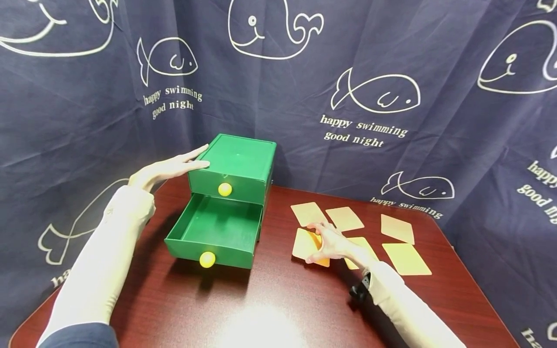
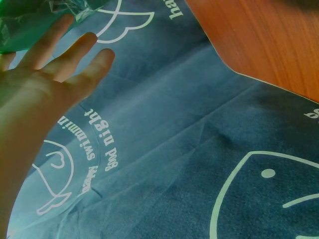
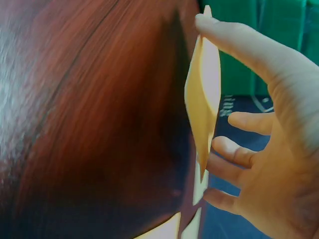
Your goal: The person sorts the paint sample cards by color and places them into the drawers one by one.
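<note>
My right hand (image 1: 331, 241) pinches a yellow card (image 3: 202, 107) by opposite edges, thumb on one side and fingertips on the other. The card bows between them and looks raised from the tabletop in the right wrist view. My left hand (image 1: 167, 169) rests with extended fingers on the left top edge of a green drawer box (image 1: 239, 154). In the left wrist view its fingers (image 2: 70, 57) spread against the green side. The box's lower drawer (image 1: 232, 257), with a yellow round knob (image 1: 207, 259), is pulled out with a bare floor. The upper drawer (image 1: 245, 187) is closed.
Several more yellow cards lie on the brown table (image 1: 278, 290), among them one far card (image 1: 345, 219), one partly behind my right hand, and a near right card (image 1: 406, 258). A dark blue curtain (image 1: 296, 92) with white fish drawings surrounds the table's back and sides.
</note>
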`<move>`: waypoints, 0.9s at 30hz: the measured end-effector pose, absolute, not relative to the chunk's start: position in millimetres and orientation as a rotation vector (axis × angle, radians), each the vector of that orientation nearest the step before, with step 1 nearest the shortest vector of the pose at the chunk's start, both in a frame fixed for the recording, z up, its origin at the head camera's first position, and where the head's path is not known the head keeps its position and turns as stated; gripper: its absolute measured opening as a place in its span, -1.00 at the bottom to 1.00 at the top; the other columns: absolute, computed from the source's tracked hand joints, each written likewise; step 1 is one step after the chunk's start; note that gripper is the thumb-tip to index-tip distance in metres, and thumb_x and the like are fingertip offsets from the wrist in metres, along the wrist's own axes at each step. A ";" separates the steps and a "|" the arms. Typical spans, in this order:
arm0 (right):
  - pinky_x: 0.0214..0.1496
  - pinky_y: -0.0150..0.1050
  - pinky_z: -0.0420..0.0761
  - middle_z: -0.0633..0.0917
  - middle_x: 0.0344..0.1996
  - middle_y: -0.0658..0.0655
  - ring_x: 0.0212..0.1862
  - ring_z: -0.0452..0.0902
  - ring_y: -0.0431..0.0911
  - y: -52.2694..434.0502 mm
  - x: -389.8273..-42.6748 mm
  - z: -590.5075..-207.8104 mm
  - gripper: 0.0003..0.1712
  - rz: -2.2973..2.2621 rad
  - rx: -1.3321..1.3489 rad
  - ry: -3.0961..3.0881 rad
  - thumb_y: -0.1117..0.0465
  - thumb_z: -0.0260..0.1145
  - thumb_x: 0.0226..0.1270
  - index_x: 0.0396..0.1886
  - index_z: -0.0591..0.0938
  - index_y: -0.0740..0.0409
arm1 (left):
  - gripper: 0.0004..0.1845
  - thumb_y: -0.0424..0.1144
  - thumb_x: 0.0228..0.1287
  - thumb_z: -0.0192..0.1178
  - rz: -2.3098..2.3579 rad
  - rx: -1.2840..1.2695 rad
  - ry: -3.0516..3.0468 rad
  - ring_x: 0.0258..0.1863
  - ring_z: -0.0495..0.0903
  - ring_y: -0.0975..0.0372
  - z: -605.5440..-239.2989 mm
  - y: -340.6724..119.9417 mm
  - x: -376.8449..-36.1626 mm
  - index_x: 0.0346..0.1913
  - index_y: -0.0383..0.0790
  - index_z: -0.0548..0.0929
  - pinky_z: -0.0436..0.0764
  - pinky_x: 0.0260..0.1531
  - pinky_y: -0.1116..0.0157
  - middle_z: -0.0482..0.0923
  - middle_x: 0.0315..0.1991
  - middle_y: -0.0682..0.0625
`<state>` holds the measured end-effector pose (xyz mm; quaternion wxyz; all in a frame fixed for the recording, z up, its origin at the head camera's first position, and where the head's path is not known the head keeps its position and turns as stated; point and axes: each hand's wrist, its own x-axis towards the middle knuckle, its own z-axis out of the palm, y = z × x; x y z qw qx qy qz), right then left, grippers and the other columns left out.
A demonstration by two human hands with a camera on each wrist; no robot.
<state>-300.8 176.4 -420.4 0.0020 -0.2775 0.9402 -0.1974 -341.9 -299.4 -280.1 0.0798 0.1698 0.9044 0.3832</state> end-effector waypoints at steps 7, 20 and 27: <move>0.08 -0.05 0.53 0.54 0.07 0.17 0.07 0.48 0.03 168.2 -283.9 -389.6 -0.06 -0.765 -1.011 2.901 -0.16 0.60 -0.24 0.19 0.52 0.13 | -0.20 0.11 0.45 -0.03 1.137 0.525 2.712 0.55 -0.26 0.07 -278.6 -299.4 -341.1 0.56 0.11 -0.21 -0.18 0.49 -0.13 -0.28 0.59 0.07; 0.30 -0.05 0.36 0.54 0.11 -0.14 0.19 0.34 -0.16 131.0 -252.6 -332.1 -0.21 -0.926 -1.186 2.776 -0.14 0.58 -0.11 0.19 0.53 -0.14 | -0.18 0.30 0.34 -0.01 1.174 0.391 2.676 0.56 -0.33 0.12 -278.0 -297.7 -338.3 0.51 0.41 -0.22 -0.22 0.47 -0.19 -0.33 0.58 0.16; 0.03 -0.28 0.49 0.58 -0.06 -0.31 -0.06 0.45 -0.34 94.1 -246.3 -311.4 -0.26 -0.750 -1.339 2.891 -0.31 0.49 -0.11 0.15 0.52 -0.32 | -0.19 0.21 0.41 -0.03 1.133 0.477 2.716 0.56 -0.27 0.07 -279.9 -299.0 -339.6 0.55 0.22 -0.21 -0.18 0.48 -0.15 -0.29 0.59 0.09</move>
